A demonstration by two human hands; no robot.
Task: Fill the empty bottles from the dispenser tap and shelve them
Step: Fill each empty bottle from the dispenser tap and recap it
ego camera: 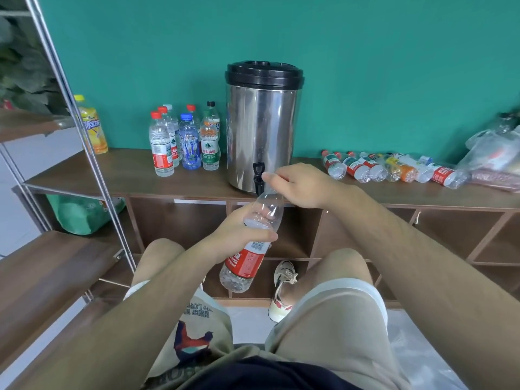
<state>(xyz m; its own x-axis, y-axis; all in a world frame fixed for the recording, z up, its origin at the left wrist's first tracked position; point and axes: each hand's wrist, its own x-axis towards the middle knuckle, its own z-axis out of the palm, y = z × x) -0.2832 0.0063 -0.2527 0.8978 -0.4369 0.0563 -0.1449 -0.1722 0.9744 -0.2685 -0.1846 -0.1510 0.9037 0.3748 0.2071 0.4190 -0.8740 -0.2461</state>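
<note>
A steel dispenser point(263, 128) with a black lid stands on the wooden counter point(126, 173), its black tap point(259, 177) at the front. My left hand point(242, 232) grips a clear bottle with a red label point(250, 249), tilted with its neck up under the tap. My right hand point(298, 184) is at the bottle's neck beside the tap, fingers curled; the cap and mouth are hidden by it. Several upright filled bottles point(185, 142) stand left of the dispenser. Several empty bottles point(394, 168) lie in a row to its right.
A metal-framed shelf with wooden boards point(47, 271) stands at the left, a yellow drink bottle point(94, 128) behind its post. Plastic bags point(495, 153) lie at the counter's right end. Open cubbies point(455, 235) sit under the counter. My knees and a shoe point(282, 288) are below.
</note>
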